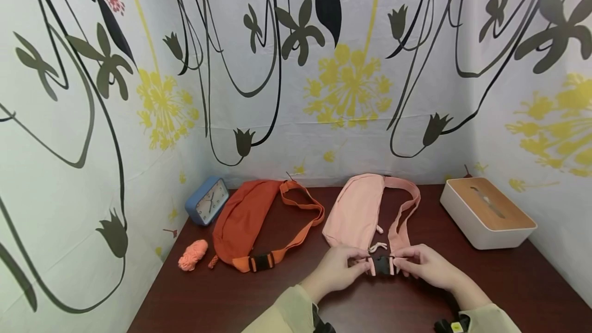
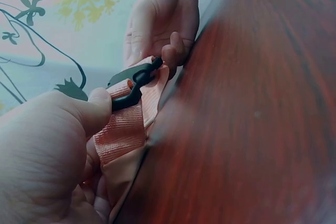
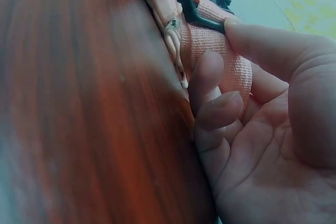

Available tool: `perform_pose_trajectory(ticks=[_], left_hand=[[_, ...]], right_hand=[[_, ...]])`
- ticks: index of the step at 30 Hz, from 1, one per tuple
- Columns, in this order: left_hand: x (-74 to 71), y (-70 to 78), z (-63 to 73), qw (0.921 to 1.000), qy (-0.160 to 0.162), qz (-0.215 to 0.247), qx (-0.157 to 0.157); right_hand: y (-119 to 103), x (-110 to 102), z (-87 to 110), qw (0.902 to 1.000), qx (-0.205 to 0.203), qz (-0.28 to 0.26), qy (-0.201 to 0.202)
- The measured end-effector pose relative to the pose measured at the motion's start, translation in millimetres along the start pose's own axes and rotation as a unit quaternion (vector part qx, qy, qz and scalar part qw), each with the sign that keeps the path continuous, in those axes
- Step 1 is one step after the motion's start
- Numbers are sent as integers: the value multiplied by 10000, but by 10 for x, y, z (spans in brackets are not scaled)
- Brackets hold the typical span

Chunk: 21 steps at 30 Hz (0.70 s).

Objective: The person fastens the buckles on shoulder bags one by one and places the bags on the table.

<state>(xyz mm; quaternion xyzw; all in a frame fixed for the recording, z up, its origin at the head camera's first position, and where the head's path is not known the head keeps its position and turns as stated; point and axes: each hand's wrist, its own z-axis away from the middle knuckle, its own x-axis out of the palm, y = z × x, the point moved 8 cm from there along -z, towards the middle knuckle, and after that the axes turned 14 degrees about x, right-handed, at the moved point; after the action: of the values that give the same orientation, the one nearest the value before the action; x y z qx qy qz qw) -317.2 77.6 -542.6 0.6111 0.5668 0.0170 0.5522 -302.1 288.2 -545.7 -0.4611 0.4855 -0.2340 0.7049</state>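
A pale pink waist bag (image 1: pixel 356 209) lies on the table, its webbing strap (image 1: pixel 407 220) looping to the right. At the bag's near end is a black side-release buckle (image 1: pixel 382 265), whose two halves appear joined. My left hand (image 1: pixel 337 270) pinches the buckle's left end, thumb against its edge where the pink webbing (image 2: pixel 122 129) passes through. On the other side my right hand (image 1: pixel 427 268) pinches the right end, with its thumb on the black frame (image 3: pixel 207 23) and fingers behind the webbing. A pale zip cord (image 1: pixel 378 246) hangs just above the buckle.
An orange-red waist bag (image 1: pixel 245 215) with its own black buckle (image 1: pixel 262 262) lies to the left. Farther left are a blue alarm clock (image 1: pixel 207 201) and a coral yarn bundle (image 1: pixel 192 255). A white tissue box (image 1: pixel 487 213) with a wooden lid stands at right. Patterned cloth surrounds the table.
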Motion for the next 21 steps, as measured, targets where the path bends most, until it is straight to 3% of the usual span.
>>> perform_pose_trajectory(ticks=[5, 21], left_hand=[[0, 11, 1, 9994, -21, -309, 174], [4, -2, 9, 9997, -43, -136, 177]], right_hand=[[-19, 41, -18, 9999, -55, 78, -37], [1, 47, -8, 10000, 3, 42, -79]])
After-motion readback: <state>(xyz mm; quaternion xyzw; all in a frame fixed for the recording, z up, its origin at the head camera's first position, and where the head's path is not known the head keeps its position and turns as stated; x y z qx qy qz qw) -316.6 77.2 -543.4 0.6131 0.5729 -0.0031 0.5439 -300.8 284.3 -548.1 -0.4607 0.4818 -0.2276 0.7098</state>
